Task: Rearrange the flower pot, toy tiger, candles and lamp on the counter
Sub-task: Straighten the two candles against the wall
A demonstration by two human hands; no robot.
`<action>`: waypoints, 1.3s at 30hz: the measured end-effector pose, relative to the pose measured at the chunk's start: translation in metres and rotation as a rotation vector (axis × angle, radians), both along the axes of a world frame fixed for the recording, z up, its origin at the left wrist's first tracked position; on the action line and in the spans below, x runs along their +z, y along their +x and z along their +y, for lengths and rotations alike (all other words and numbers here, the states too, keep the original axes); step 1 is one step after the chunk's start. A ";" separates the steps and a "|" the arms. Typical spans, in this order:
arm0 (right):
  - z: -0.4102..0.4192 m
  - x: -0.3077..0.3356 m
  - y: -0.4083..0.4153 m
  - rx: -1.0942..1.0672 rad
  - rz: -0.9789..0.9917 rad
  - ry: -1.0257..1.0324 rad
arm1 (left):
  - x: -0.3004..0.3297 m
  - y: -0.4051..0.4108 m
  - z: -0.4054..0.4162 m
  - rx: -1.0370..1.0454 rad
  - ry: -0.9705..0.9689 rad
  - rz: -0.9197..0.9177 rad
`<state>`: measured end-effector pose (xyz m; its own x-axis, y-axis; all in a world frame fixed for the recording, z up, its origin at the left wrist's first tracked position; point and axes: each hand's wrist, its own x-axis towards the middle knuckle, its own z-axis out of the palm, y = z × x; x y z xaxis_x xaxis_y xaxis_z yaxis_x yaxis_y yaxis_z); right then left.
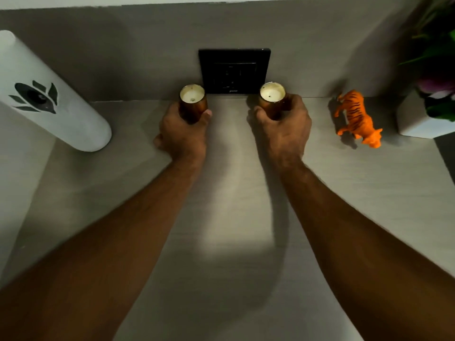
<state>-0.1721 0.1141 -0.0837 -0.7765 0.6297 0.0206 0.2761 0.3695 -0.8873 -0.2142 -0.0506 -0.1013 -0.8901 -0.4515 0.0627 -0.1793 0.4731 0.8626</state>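
1. Head view: your left hand (183, 134) is wrapped around the left candle (192, 103), a copper-brown glass with pale wax, thumb on its right side and fingers behind it.
2. Your right hand (285, 129) is closed around the right candle (272, 99), of the same kind, thumb on its left side and fingers curled round the right.
3. Both candles stand upright near the back of the grey desk (234, 193), close to the wall. You cannot tell from here whether their bases touch the desk or are just off it.
4. Between and behind the two candles, a black switch plate (234, 70) sits on the wall.
5. The lamp (49, 94), a white cylinder with a dark leaf pattern, stands at the far left of the desk, well apart from your left hand.
6. The toy tiger (357, 116), orange with black stripes, stands to the right of your right hand, head towards you.
7. The flower pot (418, 124), white and square, sits just beside the tiger at the right edge, with green leaves and purple blooms above it.
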 end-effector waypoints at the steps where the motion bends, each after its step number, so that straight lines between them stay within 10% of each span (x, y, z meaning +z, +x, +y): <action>1: 0.000 -0.001 -0.002 -0.003 -0.006 -0.012 | -0.001 -0.002 0.000 0.022 -0.019 -0.001; 16: -0.006 0.002 0.012 -0.052 0.138 0.169 | 0.009 0.005 -0.020 -0.061 0.019 -0.034; 23: -0.150 -0.015 0.027 0.988 -0.092 0.816 | 0.008 0.066 -0.126 0.385 -0.026 0.224; 39: -0.183 -0.011 0.003 0.975 -0.341 0.866 | 0.033 -0.021 -0.171 0.470 0.005 0.307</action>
